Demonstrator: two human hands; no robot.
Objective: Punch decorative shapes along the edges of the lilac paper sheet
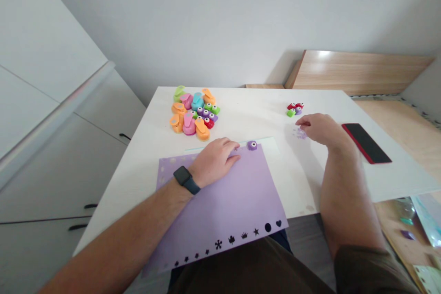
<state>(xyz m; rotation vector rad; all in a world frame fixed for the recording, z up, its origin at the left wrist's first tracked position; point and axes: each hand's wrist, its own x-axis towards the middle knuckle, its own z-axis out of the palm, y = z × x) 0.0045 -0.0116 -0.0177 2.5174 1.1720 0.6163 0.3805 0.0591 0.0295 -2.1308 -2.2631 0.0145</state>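
Note:
My left hand [215, 161] lies palm down on a lilac paper sheet [220, 211], holding nothing, its fingertips close to a small purple craft punch [252, 145] at the sheet's far edge. Tiny punched shapes run along the sheet's near edge. My right hand [320, 129] hovers over the white table [248, 119] with its fingers loosely curved, just above scattered lilac paper cut-outs [301, 133]. Beyond those fingers sits a small cluster of red, green and purple punches [294, 109].
A heap of orange, pink, teal and green craft punches [195, 112] stands at the table's far left. A black phone in a red case [366, 143] lies near the right edge. White cabinets [51, 147] rise on the left, and a wooden board [358, 72] stands behind the table.

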